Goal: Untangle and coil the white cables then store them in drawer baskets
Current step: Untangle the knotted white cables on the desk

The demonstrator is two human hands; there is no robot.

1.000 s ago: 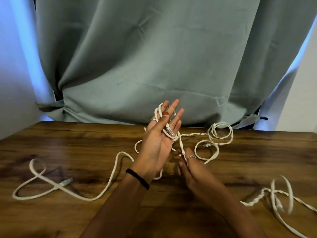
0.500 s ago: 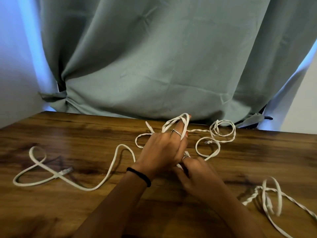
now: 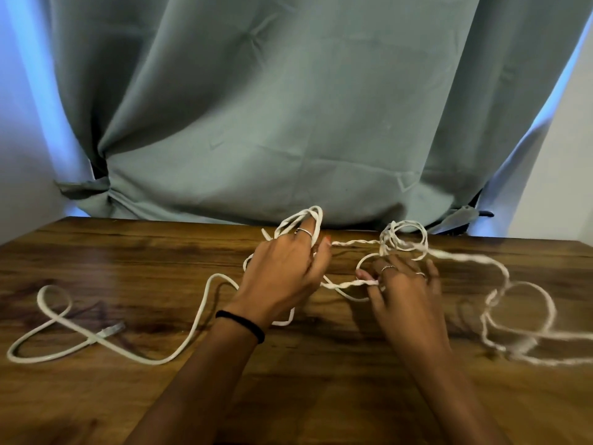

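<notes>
Tangled white cables sprawl across the wooden table. My left hand is palm down at the middle, with loops of a flat white cable wound round its fingers. From there the flat cable trails left to a plug end. My right hand pinches a twisted stretch of cable between thumb and fingers. More twisted cable loops behind my right hand, and a blurred loop lies at the right.
A grey-green curtain hangs right behind the table's back edge. White walls stand at both sides. No drawer or basket is in view.
My left hand turned palm down and lowered toward the table with the coil on its fingers. My right hand moved right, pulling the twisted cable; the right-hand loops shifted and blur.
</notes>
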